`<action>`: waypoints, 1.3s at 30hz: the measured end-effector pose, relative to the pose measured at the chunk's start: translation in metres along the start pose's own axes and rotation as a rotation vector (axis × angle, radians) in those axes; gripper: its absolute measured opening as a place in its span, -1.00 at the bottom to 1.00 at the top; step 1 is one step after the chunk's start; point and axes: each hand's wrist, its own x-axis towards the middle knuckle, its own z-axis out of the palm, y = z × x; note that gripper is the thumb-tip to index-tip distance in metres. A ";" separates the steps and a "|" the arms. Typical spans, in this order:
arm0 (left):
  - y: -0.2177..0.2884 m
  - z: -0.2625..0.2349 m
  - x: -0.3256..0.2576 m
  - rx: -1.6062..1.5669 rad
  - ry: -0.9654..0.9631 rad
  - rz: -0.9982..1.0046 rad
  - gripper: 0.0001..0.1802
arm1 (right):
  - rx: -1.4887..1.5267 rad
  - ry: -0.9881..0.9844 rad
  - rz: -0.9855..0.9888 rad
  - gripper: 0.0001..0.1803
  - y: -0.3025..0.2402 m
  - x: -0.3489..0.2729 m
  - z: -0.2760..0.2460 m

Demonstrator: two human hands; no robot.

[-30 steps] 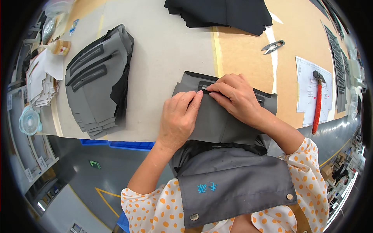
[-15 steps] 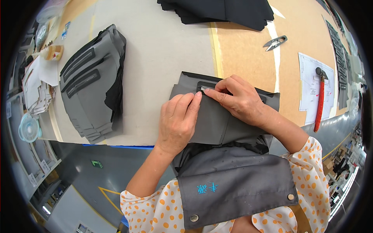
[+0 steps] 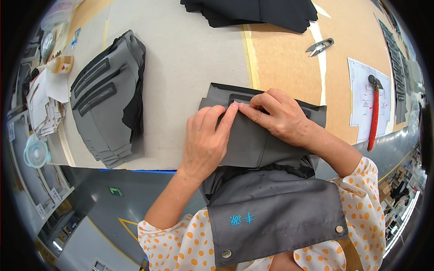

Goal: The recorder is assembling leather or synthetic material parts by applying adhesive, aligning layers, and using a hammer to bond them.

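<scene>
A grey fabric panel (image 3: 246, 147) lies at the table's front edge, partly under both hands. Near its far edge is a black-rimmed slot (image 3: 240, 96). My left hand (image 3: 203, 142) rests on the panel with its fingers bent together, the foremost fingertip at the slot's left end. From the right, my right hand (image 3: 289, 119) is closed in a pinch over the same spot. A small pale strip (image 3: 243, 102) shows between the fingertips of the two hands. The rest of the slot is hidden under my right hand.
Left on the table lies a stack of grey panels (image 3: 97, 124) with black-rimmed slots. Black fabric (image 3: 253, 12) lies at the far side. Thread snips (image 3: 320, 47), a red-handled hammer (image 3: 374, 117) and a paper pattern sheet (image 3: 357, 90) are at right. A glue bottle (image 3: 62, 64) stands far left.
My left fingertip has shifted slightly up and right onto the slot's end, against the right fingertips. Less of the pale strip shows. My right hand has hardly moved.
</scene>
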 end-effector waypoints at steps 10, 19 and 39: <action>-0.019 -0.009 0.001 0.157 -0.114 0.201 -0.42 | -0.004 -0.007 -0.018 -0.55 0.001 -0.001 0.001; -0.027 -0.020 0.006 0.240 -0.213 0.322 -0.36 | -0.035 0.006 -0.050 -0.55 0.001 0.000 0.000; -0.011 -0.020 -0.004 0.187 -0.109 0.163 -0.44 | -0.092 0.040 -0.157 -0.60 0.000 0.002 0.009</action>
